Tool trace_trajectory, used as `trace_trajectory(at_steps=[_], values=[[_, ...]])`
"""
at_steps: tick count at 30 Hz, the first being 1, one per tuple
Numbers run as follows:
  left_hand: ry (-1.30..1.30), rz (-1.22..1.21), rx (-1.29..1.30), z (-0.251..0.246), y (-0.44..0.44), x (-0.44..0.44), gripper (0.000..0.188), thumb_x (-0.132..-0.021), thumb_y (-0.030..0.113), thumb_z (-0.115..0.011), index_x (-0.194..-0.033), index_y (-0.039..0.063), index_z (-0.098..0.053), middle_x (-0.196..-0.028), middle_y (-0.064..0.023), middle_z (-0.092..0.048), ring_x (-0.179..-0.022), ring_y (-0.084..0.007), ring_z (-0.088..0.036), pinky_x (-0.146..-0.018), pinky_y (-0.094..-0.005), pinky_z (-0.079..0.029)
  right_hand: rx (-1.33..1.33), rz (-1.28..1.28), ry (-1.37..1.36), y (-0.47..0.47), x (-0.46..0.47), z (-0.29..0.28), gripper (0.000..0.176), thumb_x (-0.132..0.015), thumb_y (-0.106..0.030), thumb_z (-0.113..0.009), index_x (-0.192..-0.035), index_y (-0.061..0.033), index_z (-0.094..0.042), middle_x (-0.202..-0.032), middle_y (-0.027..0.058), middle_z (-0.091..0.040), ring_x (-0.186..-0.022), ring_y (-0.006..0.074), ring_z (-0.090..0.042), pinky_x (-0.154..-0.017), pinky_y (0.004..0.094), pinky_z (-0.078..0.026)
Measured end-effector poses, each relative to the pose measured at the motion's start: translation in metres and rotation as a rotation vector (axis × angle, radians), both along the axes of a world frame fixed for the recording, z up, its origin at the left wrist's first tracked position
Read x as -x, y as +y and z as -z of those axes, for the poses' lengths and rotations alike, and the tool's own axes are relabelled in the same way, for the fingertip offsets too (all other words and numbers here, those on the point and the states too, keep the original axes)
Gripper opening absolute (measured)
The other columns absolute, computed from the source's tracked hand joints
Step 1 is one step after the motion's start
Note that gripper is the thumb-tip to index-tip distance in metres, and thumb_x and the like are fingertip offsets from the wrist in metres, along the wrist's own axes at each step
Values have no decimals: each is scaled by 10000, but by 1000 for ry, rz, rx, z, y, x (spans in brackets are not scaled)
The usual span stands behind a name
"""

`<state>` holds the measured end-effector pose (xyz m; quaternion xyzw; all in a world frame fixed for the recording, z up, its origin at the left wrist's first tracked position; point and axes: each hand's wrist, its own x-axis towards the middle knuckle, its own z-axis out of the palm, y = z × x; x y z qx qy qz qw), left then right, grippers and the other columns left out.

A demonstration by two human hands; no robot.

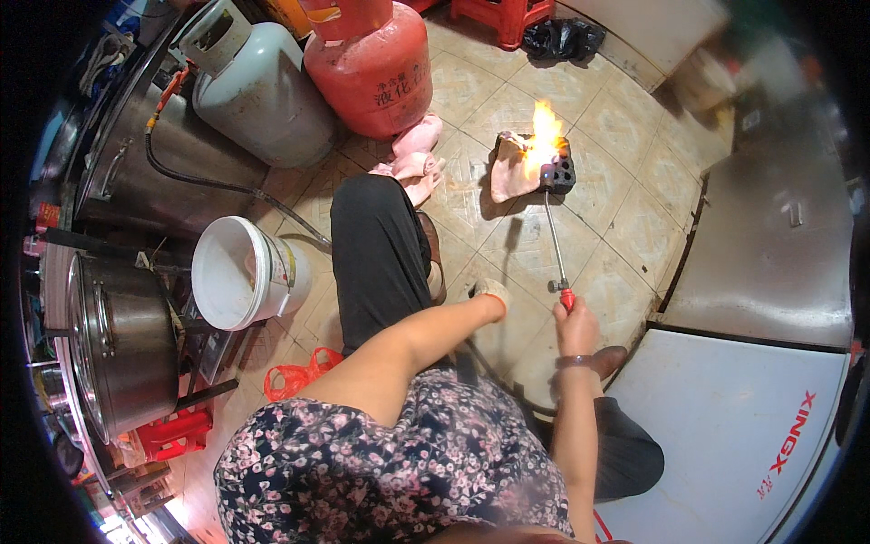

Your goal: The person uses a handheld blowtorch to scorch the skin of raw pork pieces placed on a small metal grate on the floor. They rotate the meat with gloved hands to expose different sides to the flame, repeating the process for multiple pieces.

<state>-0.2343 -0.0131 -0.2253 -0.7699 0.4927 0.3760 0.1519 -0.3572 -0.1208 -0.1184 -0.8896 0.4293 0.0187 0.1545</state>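
My right hand (578, 326) grips the red handle of a gas torch (559, 251), its metal tube pointing away from me. At the burner end a bright orange flame (546, 132) plays over a flat pale piece of raw meat or skin (513, 170). That piece lies on a dark block with round holes (564, 175) on the tiled floor. My left hand (492, 296) wears a pale knitted glove with an orange cuff and hangs near my knee; its fingers are mostly hidden. More pale pink pieces of meat or skin (416, 160) lie beyond my left knee.
A grey gas cylinder (262, 95) with a hose (224, 187) and a red gas cylinder (370, 75) stand ahead left. Nearer are a white bucket (228, 272) and a large steel pot (126, 347). A white XINGX appliance (727, 428) borders my right side. A black plastic bag (564, 39) lies ahead.
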Motion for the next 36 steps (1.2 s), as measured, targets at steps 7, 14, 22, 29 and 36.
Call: trace_trajectory(at_steps=[7, 14, 22, 29, 36], values=[[-18, 7, 35, 22, 3, 3, 265, -736, 142, -697, -994, 120, -747, -1037, -110, -715, -928, -281, -693, -696, -469, -549, 1, -45, -22, 7, -1, -3, 259, -755, -295, -692, -864, -63, -656, -762, 205, -666, -719, 398, -654, -641, 493, -520], [-35, 44, 37, -5, -3, -4, 278, -748, 156, -685, -1017, 123, -743, -1048, -100, -715, -947, -276, -692, -724, -463, -551, -3, -64, -66, 6, 6, 4, 264, -762, -287, -685, -835, -37, -645, -727, 214, -651, -697, 407, -643, -621, 500, -508], [-31, -18, 1, 3, -1, 0, 294, -766, 156, -673, -1051, 122, -734, -1090, -88, -707, -974, -283, -686, -732, -482, -552, 14, -54, -101, 0, 12, 3, 275, -759, -295, -687, -819, -31, -639, -708, 226, -642, -675, 413, -640, -605, 496, -507], [-21, 11, -19, 17, -1, 0, 315, -750, 174, -698, -1062, 140, -732, -1092, -76, -707, -979, -275, -686, -735, -479, -551, 22, -102, 18, 17, 14, 7, 257, -755, -295, -686, -826, -51, -649, -703, 201, -656, -667, 386, -653, -607, 483, -524], [-16, -58, 8, 33, 3, 0, 305, -747, 167, -688, -1047, 143, -737, -1081, -84, -709, -973, -277, -686, -734, -474, -545, -10, -115, -9, 27, 5, -1, 255, -755, -295, -685, -860, -64, -650, -711, 190, -664, -676, 382, -659, -609, 481, -527]])
